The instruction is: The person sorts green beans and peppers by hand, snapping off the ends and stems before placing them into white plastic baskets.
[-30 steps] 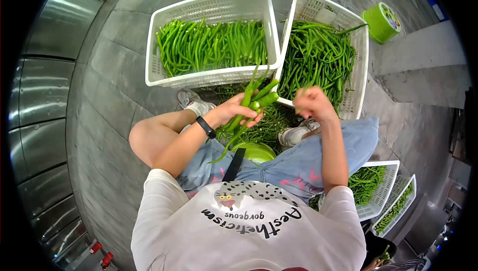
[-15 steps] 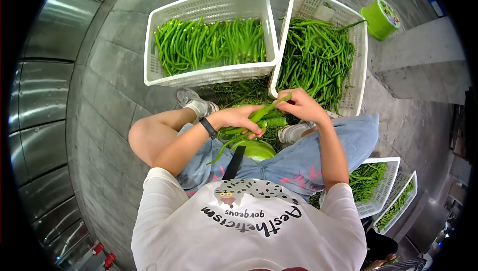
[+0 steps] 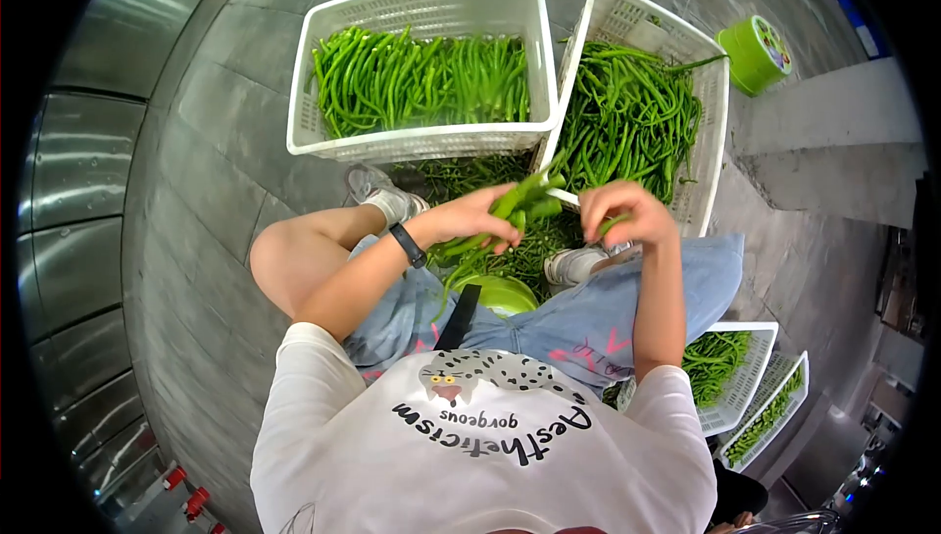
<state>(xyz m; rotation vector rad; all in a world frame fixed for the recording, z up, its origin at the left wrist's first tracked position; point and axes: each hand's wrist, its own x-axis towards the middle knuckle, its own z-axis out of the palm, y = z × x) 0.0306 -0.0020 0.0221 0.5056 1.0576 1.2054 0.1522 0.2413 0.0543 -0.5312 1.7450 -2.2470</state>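
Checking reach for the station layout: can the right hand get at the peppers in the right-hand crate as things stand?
Probably yes: the right hand is by the near end of the open-topped crate, nothing covering the peppers; a green piece in its fingers may hinder grasping.

Long green peppers [image 3: 516, 208] slant bunched in the left grip [image 3: 478, 221], a green piece [image 3: 612, 224] in the right grip [image 3: 627, 212].

The grey floor [image 3: 211, 171] is bearing white crates [image 3: 431, 139], a round green container [image 3: 747, 59] and scattered green pieces [image 3: 545, 238].
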